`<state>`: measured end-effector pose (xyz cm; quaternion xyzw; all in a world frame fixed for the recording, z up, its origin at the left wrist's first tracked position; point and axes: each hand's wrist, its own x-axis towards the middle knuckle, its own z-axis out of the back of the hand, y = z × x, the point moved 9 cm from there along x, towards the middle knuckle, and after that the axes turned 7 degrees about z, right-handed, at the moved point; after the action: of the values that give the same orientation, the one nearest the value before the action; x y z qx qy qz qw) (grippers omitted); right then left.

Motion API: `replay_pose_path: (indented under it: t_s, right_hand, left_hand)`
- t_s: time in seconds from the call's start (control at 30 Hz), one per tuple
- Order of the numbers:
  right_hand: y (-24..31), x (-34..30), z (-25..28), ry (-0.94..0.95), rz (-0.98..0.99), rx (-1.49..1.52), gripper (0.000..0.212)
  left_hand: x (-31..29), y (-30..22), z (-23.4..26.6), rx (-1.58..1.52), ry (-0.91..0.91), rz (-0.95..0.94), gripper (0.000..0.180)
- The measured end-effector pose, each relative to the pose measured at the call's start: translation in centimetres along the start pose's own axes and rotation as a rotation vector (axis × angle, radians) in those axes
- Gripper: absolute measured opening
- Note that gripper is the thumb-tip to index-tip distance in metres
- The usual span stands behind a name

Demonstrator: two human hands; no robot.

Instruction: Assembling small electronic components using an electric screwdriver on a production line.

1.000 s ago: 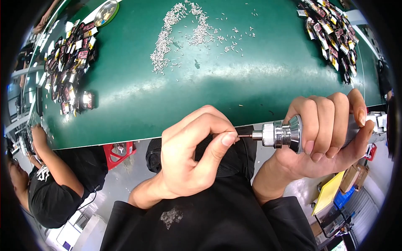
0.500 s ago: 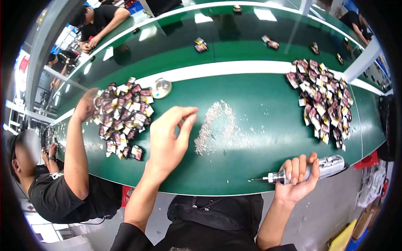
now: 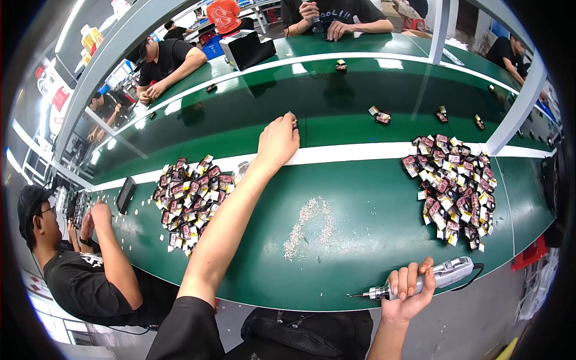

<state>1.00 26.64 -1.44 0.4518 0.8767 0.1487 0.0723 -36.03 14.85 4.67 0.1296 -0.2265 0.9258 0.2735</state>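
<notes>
My right hand (image 3: 408, 291) is wrapping round the driver (image 3: 453, 271) above the counter's (image 3: 384, 255) near edge; it is probably feeling stiff and heavy, best gripped by its thick barrel. Beyond, pale pins (image 3: 309, 225) are lying between the left heap (image 3: 186, 201) and right heap (image 3: 457, 192). Farthest, my left hand (image 3: 279, 141) is pinching a small dark part (image 3: 294, 125), mostly hidden, seemingly light, fragile, safest by its edges.

the table (image 3: 360, 180) is green and shiny. a big heap of small dark parts (image 3: 189, 201) lies on the left, near a round dish (image 3: 240, 168) and a long black box (image 3: 126, 195). another heap (image 3: 456, 195) lies on the right. tiny white bits (image 3: 309, 219) curve between both heaps.
</notes>
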Motion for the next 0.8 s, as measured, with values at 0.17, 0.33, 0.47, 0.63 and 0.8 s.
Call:
replay_pose_path:
  t_s: [0.17,0.33,0.47,0.63,0.8]
  right_hand:
    - [-0.1,0.3,-0.3,0.035,-0.013,-0.006,0.014]
    - [-0.3,0.0,-0.6,0.044,-0.036,0.001,0.014]
    - [0.3,-0.4,-0.4,0.030,-0.034,-0.001,0.014]
    - [0.2,-0.4,-0.9,0.069,-0.038,-0.024,0.013]
    - [0.8,-1.8,-0.3,0.139,-0.101,-0.013,0.015]
  left_hand:
    - [0.7,1.2,-0.3,0.231,0.029,0.055,0.040]
    - [1.7,2.8,-0.4,0.202,0.017,-0.127,0.046]
    - [1.4,1.6,0.4,0.164,0.082,-0.211,0.034]
    - [-5.7,-6.8,1.7,-0.131,0.145,-0.462,0.030]
    - [-20.3,-16.3,3.3,-0.201,0.356,-0.721,0.045]
